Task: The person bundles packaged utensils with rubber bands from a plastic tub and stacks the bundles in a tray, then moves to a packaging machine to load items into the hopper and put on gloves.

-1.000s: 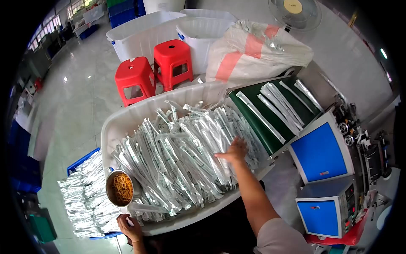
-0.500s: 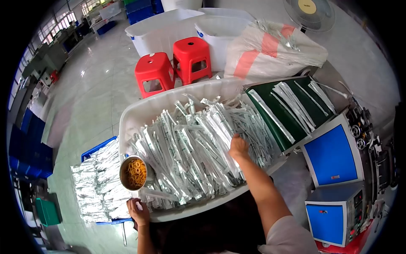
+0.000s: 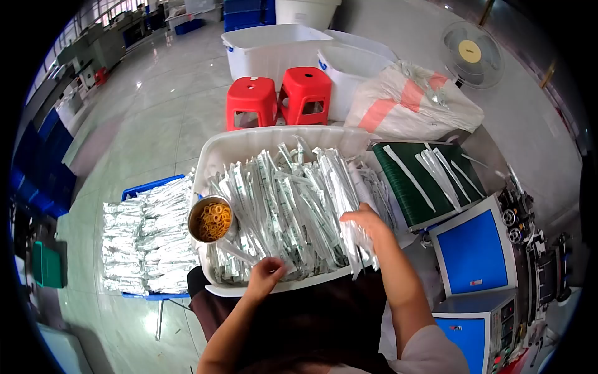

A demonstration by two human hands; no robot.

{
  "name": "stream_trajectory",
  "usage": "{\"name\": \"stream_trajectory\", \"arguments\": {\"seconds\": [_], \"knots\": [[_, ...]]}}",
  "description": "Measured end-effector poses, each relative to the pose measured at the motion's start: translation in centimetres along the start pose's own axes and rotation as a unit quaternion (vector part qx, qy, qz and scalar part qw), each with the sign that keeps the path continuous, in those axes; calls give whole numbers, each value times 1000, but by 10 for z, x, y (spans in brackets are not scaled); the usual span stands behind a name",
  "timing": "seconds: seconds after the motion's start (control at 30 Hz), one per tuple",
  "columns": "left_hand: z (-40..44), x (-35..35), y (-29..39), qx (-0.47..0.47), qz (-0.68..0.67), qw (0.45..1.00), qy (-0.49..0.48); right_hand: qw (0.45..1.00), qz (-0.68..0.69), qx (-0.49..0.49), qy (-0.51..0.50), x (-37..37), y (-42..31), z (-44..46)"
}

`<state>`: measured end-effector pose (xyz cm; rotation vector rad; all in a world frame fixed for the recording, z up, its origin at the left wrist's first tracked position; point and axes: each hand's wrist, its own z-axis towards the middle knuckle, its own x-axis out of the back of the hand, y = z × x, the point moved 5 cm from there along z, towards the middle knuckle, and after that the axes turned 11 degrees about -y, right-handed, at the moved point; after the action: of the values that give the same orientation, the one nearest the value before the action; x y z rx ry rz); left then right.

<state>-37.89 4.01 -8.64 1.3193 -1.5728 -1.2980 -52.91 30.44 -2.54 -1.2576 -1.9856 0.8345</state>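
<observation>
A large white tub (image 3: 215, 149) holds many long, thin packets (image 3: 283, 206) in clear and silvery wrapping. My right hand (image 3: 367, 223) is closed around a bunch of these packets (image 3: 350, 215) at the tub's right side, their lower ends hanging by the near rim. At the near rim, my left hand (image 3: 265, 277) has its fingers curled together beside the end of a packet; what lies in them is hard to make out. A metal cup (image 3: 198, 235) full of yellowish rubber bands (image 3: 214, 219) sits at the tub's left edge.
Left of the tub, a blue crate (image 3: 134, 192) carries stacked packet bundles (image 3: 146, 240). A green conveyor belt (image 3: 398, 187) with several packets adjoins on the right, above a blue-doored machine (image 3: 470, 249). Behind stand red stools (image 3: 252, 93), white bins (image 3: 274, 53), a woven sack (image 3: 398, 109) and a fan (image 3: 470, 53).
My left hand has moved right from the cup's side along the near rim. My right hand has drawn the bunch of packets toward me. The camera view has shifted.
</observation>
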Motion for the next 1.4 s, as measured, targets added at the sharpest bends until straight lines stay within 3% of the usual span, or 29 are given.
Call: {"name": "stream_trajectory", "arguments": {"seconds": [0.03, 0.1, 0.17, 0.23, 0.3, 0.33, 0.4, 0.47, 0.5, 0.53, 0.57, 0.6, 0.63, 0.67, 0.7, 0.77, 0.9, 1.0, 1.07, 1.1, 1.17, 1.3, 1.37, 1.4], "knots": [[15, -10, -5, 19, -130, 990, -47, 998, 52, -20, -26, -18, -1, -21], [37, -34, 16, 35, -365, 915, -168, 993, 84, -84, -8, -61, 1, -61], [59, -45, 8, 26, -450, 859, -241, 988, 99, -42, -110, -101, 41, -71], [50, -60, 51, -53, -530, 793, -294, 928, 155, 51, -334, -151, 76, -89], [32, -65, 37, -35, -574, 773, -268, 871, 331, -36, -361, -188, 101, -114], [22, -68, 31, -10, -565, 782, -262, 868, 336, -39, -363, -190, 101, -119], [16, -62, 10, 12, -587, 773, -239, 898, 293, -38, -326, -190, 105, -131], [14, -53, 15, 32, -632, 748, -202, 933, 185, 72, -299, -167, 87, -125], [16, -41, 14, 40, -611, 775, -159, 928, 200, 153, -275, -149, 70, -109], [18, -27, 20, 11, -559, 822, -109, 969, 89, 203, -113, -122, 58, -92], [15, -18, 30, -13, -504, 862, -59, 947, -103, 304, 18, -95, 40, -71], [8, -13, 60, -41, -400, 915, -18, 937, -225, 254, 82, -72, 23, -50], [5, -7, 75, -75, -300, 951, 4, 862, -357, 301, 197, -55, 25, -20], [0, -9, 95, -118, -280, 953, -1, 828, -437, 241, 256, -49, 19, -6], [-8, -11, 115, -162, -260, 952, -5, 826, -438, 243, 259, -45, 28, 14], [-23, -8, 139, -232, -228, 945, -40, 806, -557, 37, 197, -39, 62, 69], [-42, 7, 157, -259, -260, 930, -22, 843, -499, 0, 201, -44, 63, 79], [-38, 15, 142, -217, -361, 907, 23, 807, -536, 24, 246, -45, 70, 85], [-31, 17, 124, -187, -445, 875, 37, 739, -591, 43, 320, -45, 69, 86], [-26, 17, 114, -165, -493, 854, 38, 739, -592, 41, 318, -42, 66, 85], [-22, 16, 102, -114, -541, 830, 70, 773, -614, -1, 163, -42, 56, 86], [-13, 18, 90, -111, -549, 826, 66, 799, -583, 19, 147, -42, 31, 58], [-9, 16, 86, -96, -576, 811, 44, 870, -456, 34, 185, -36, 31, 47], [-7, 12, 85, -87, -597, 797, 32, 869, -458, 34, 182, -36, 36, 45]]}}
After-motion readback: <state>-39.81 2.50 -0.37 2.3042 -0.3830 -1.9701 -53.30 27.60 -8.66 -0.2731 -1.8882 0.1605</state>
